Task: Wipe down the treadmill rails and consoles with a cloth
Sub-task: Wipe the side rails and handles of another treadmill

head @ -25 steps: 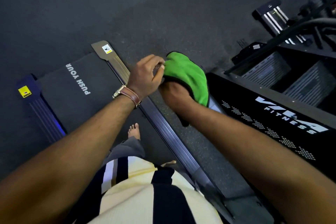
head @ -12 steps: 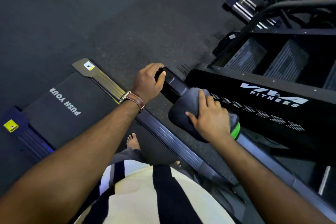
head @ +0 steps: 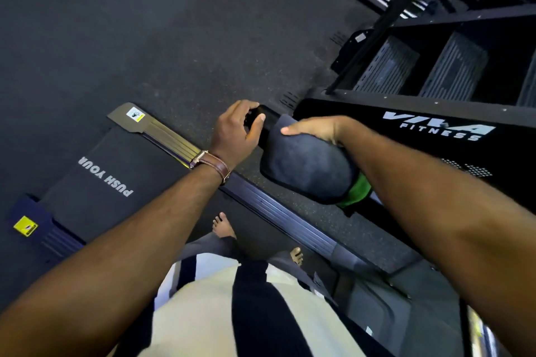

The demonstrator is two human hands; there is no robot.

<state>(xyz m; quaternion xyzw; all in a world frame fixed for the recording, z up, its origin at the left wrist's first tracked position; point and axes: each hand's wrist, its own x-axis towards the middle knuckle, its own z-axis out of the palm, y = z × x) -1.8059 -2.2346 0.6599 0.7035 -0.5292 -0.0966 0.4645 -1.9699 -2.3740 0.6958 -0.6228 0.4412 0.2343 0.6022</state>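
Head view: person stands on treadmill belt point(head: 95, 182), barefoot. Handrail point(head: 268, 120) runs diagonally, far end up-left, near end toward person's right hip. Left hand point(head: 236, 132) clasped around far end of rail. Right hand point(head: 314, 129) presses cloth point(head: 304, 165), dark side out, green edge showing, wrapped over rail just beside left hand. Judgement: wipe stroke follows rail axis back toward body; right hand nearer, does work.
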